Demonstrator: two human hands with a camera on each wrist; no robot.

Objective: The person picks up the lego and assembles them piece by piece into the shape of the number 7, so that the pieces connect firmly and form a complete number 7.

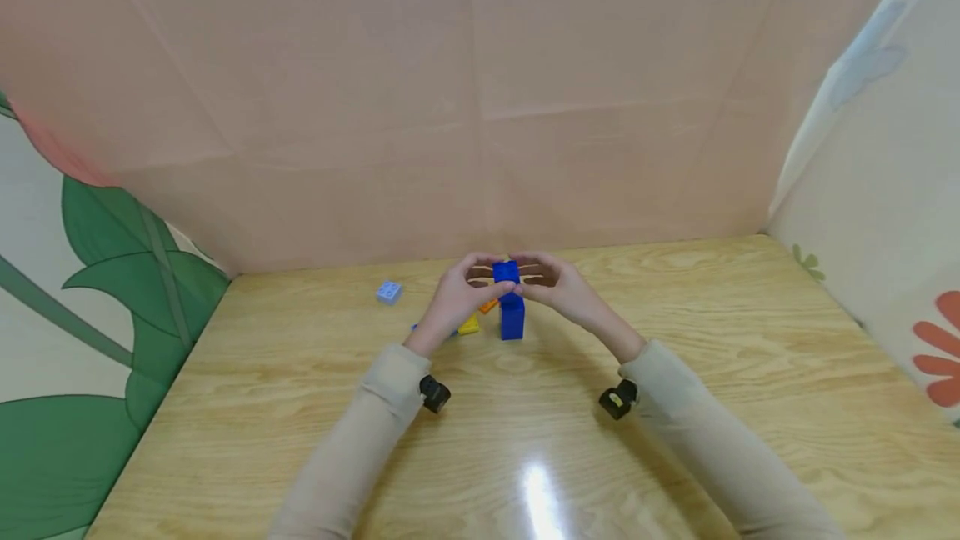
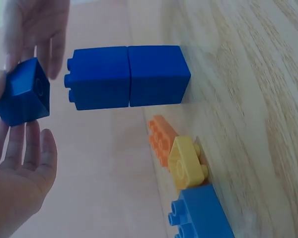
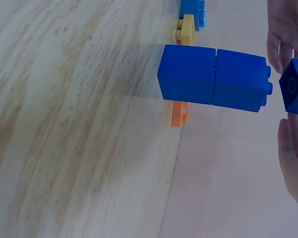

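A blue toy building block [image 1: 506, 272] is pinched between thumbs and fingers of both hands, the left hand [image 1: 459, 297] on one side and the right hand [image 1: 564, 294] on the other. Below it, a stack of two blue blocks [image 1: 512, 322] stands upright on the table. Both wrist views show a gap between the held block [image 2: 24, 94] and the studs on top of the stack [image 3: 213, 77]. The held block's hollow underside [image 3: 291, 85] faces the stack.
An orange brick [image 2: 162, 141], a yellow brick [image 2: 185, 163] and a blue brick [image 2: 203, 213] lie left of and behind the stack. Farther left sits a light blue brick [image 1: 388, 292]. A pinkish cloth backdrop [image 1: 480, 107] rises behind the wooden table [image 1: 262, 407].
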